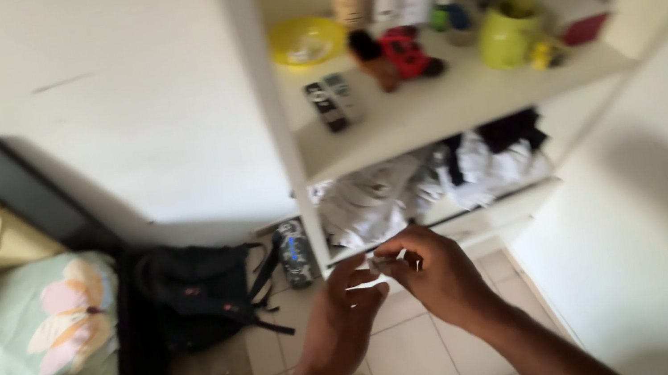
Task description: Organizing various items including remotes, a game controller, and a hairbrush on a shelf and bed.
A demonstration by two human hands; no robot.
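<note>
Small white scrap [377,263] pinched between two hands, in front of the shelf unit's lower edge.

Pale, tiny and blurred, too small to tell its kind; gripped at the fingertips of the left hand [345,308] and the right hand [437,274], both closed upon it and touching each other, held above the tiled floor [418,363]. Counted on the white shelf [464,98] above: one yellow bowl [307,40], one green mug [510,31], one red object [406,51], two dark remotes [333,102] side by side, several bottles too blurred to number. Crumpled clothes [432,180] below. One black backpack [198,293] on the floor beside one bed [25,339].
</note>
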